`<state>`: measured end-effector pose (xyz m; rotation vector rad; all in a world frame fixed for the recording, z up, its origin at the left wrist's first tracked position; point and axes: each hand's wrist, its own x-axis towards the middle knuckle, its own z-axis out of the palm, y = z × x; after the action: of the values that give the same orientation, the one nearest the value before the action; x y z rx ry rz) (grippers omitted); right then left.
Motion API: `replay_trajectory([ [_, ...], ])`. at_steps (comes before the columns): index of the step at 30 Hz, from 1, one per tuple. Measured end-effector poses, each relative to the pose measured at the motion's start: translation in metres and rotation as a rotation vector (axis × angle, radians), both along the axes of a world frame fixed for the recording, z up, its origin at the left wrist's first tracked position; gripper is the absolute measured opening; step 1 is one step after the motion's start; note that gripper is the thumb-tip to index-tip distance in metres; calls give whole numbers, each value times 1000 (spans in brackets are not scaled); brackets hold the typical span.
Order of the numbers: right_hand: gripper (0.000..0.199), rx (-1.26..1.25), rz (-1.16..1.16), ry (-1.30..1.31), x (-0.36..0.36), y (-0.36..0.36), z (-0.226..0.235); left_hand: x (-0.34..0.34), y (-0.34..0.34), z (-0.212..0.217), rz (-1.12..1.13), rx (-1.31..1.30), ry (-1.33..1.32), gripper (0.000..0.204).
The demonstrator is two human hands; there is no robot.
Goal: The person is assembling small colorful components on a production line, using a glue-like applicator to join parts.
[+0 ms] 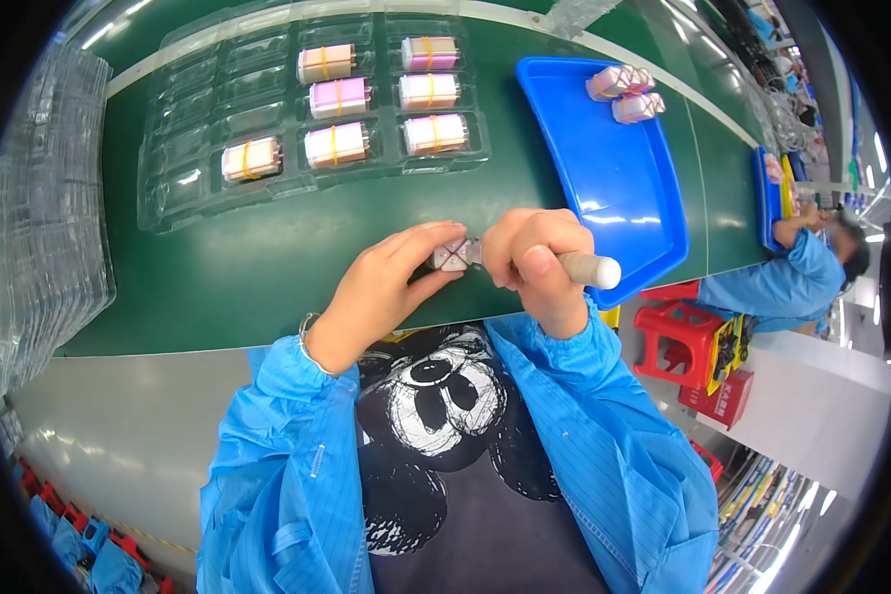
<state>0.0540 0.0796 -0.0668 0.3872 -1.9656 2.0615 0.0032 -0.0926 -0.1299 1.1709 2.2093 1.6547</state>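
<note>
My left hand (pixel 381 285) is closed around a small whitish-pink block (pixel 450 257) with thin dark crossed bands, low over the table's near side. My right hand (pixel 537 247) wraps round a tool with a beige cylindrical handle (pixel 589 269) and a white butt end. The tool's other end points at the block and seems to meet it; fingers hide part of it, so I cannot tell its kind. Beyond my hands, a clear compartment tray (pixel 183 210) holds several pale pink and white blocks with yellow bands, one of them a lone block (pixel 251 158) at the front left.
A blue tray (pixel 624 198) at right has several cross-banded blocks (pixel 624 89) at its far end. Stacked clear trays (pixel 49 218) rise at the left edge of the green table (pixel 267 282). At far right sits a co-worker in blue (pixel 772 287), near a red stool (pixel 673 332).
</note>
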Motion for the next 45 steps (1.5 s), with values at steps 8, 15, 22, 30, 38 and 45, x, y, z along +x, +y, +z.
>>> replay_trajectory([
  [8,36,43,-10,10,0,4,-7,-6,-4,1,-116,27,-149,56],
  [15,31,-172,-52,40,13,-5,-1,-8,-1,2,-32,-62,-13,46],
  [22,30,-175,-53,24,12,-13,-5,-5,2,-2,8,-41,-61,40],
  [30,29,67,18,7,4,-13,-3,-8,-1,-1,-16,-56,-28,39],
  [38,34,-180,-59,42,12,-10,-3,-7,-4,2,-44,7,-189,38],
  [45,33,-216,-47,31,14,-17,-5,-7,2,4,27,-24,46,39],
])
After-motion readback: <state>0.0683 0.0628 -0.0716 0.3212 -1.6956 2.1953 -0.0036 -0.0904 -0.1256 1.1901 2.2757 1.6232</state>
